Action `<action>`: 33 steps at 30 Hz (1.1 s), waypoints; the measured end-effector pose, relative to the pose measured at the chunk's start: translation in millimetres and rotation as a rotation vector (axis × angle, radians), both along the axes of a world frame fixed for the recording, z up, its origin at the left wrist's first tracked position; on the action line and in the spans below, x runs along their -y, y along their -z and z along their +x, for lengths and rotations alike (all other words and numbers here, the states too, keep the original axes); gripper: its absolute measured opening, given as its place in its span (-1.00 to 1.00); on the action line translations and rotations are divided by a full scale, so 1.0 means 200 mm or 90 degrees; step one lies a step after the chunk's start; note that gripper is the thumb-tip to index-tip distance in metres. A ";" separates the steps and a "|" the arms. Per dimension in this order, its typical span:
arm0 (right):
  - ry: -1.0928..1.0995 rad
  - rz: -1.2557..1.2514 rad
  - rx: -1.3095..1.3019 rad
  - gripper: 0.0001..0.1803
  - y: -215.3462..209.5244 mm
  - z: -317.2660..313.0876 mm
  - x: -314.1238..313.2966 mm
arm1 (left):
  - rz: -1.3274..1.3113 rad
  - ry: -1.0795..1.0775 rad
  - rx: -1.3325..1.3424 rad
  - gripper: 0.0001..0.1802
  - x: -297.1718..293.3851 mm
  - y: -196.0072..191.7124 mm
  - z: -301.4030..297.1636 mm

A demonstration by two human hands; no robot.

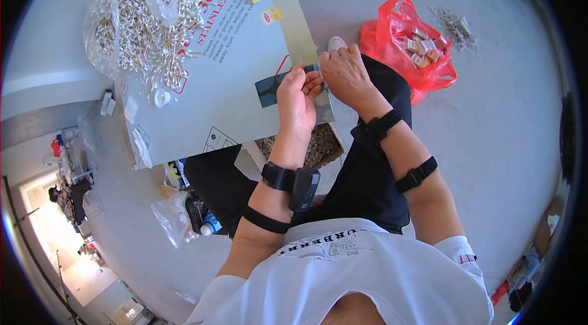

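On the smooth table (214,101), a flat dark strip (267,93) runs left-to-right beneath our half-curled left hand (297,97). Our right hand (348,77) curls too; we cannot tell what either holds.

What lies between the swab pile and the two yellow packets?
The head view shows red and black lettering printed on the tabletop, with no object between them.

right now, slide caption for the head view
Left hand and right hand close together at a table edge, between a clear bag of slender silvery pieces and a red plastic bag.
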State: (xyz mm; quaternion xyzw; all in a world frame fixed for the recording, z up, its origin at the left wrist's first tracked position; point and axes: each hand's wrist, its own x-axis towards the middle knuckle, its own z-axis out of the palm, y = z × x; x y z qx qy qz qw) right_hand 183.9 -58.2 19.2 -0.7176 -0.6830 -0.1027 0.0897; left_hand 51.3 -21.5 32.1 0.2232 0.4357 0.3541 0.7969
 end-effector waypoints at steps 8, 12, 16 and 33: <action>0.001 0.004 0.001 -0.91 -0.01 0.00 0.01 | 0.002 0.038 -0.062 -0.76 -0.03 -0.01 0.02; 0.009 -0.062 -0.007 -0.92 -0.04 -0.01 0.01 | -0.016 0.082 -0.069 -0.76 -0.06 -0.02 0.02; 0.003 0.000 0.016 -0.91 0.01 0.00 0.00 | 0.014 0.089 -0.109 -0.73 -0.03 -0.03 0.06; 0.077 0.059 -0.028 -0.51 -0.07 0.01 0.13 | 0.379 0.163 -0.342 -0.48 0.04 -0.01 0.01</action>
